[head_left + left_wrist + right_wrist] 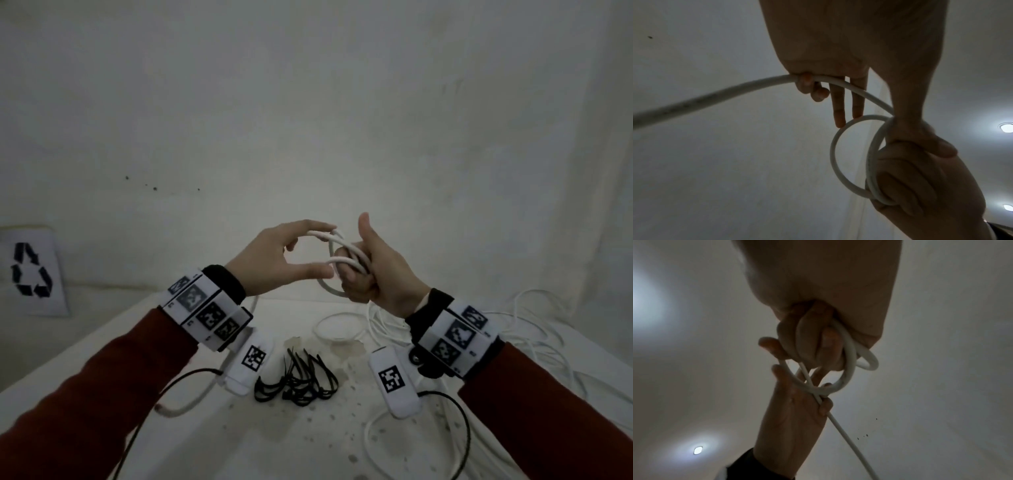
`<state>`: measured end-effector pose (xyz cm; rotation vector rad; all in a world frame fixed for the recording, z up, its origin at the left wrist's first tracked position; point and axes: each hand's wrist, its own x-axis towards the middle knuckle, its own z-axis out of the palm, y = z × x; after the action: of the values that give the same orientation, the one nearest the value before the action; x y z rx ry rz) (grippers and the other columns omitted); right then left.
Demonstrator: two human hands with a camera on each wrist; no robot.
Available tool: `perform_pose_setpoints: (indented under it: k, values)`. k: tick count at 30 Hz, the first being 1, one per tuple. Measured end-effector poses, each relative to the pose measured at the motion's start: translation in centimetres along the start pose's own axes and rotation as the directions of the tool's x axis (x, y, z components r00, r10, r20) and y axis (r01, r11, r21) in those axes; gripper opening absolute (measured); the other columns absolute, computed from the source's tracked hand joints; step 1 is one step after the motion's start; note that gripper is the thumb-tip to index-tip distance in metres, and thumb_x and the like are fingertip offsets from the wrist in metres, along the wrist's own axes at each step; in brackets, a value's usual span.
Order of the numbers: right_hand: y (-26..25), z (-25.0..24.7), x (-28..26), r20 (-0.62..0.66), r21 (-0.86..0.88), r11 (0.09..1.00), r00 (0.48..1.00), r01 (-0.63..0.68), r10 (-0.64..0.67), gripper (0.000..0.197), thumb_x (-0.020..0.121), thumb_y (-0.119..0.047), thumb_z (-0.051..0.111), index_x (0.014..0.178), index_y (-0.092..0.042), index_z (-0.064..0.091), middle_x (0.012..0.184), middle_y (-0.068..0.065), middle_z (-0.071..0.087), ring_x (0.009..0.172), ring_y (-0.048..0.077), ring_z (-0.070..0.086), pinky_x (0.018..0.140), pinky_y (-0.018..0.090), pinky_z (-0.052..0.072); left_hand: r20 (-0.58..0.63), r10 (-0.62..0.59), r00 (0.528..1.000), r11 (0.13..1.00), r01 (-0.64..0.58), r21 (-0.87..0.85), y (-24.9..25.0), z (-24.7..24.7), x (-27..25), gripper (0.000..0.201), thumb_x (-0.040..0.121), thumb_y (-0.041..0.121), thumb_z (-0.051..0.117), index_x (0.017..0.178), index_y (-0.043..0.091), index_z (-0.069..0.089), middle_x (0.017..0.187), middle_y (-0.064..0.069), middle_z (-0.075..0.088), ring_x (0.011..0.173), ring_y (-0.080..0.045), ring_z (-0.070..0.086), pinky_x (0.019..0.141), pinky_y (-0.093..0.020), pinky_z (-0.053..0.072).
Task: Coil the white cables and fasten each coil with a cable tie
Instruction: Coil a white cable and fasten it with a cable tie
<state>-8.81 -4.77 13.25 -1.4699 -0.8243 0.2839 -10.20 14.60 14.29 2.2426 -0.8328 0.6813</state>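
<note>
Right grip: my right hand is fisted around the coil of white cable, fingers curled through its loops, thumb standing straight up.
Left grip: my left hand has its two last fingers hooked over the cable's free run; the longer fingers reach out straight and touch the coil's top, and the thumb tip sits at its lower loop.
Coil position: held in the air between both hands, above the table, at about 12 o'clock from the cable ties.
Nearest, 5 o'clock: loose white cables lie tangled on the table under and beyond my right wrist.
Nearest, 7 o'clock: one white cable end lies below my left forearm.
Centre: the black cable ties lie in a heap on the stained tabletop, between the two tagged wrist units.
Just beyond the ties, 1 o'clock: a small white coil lies flat on the table; I cannot tell whether it is tied.
Far, 9 o'clock: a sheet with a recycling symbol stands against the wall.
</note>
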Motion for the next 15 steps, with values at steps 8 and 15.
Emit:
perform_pose_setpoints:
  k: [8,15]
  values:
    - [0.7,0.7,-0.3,-0.264,-0.072,0.995,0.96,0.072,-0.088,0.068,0.085,-0.066,0.028,0.044,-0.014,0.044,0.037,-0.003,0.026,0.034,0.014,0.022,0.041,0.022,0.023,-0.025,0.068,0.997,0.991,-0.065,0.114,-0.2,1.8,0.4,0.013,0.088,0.027,0.064,0.095,0.016,0.06,0.067,0.023,0.05,0.067,0.006,0.043,0.061,-0.009,0.032]
    - [2.7,-0.2,0.5,-0.418,-0.326,0.931,0.858,0.164,-0.298,0.052,0.083,-0.056,0.044,0.052,-0.014,0.048,0.055,0.0,0.043,0.051,0.011,0.043,0.053,0.021,0.041,0.059,0.031,0.998,0.997,-0.035,0.065,-1.0,1.7,0.8,0.016,0.096,0.02,0.051,0.082,0.018,0.059,0.069,0.017,0.059,0.068,0.002,0.052,0.065,-0.012,0.037]
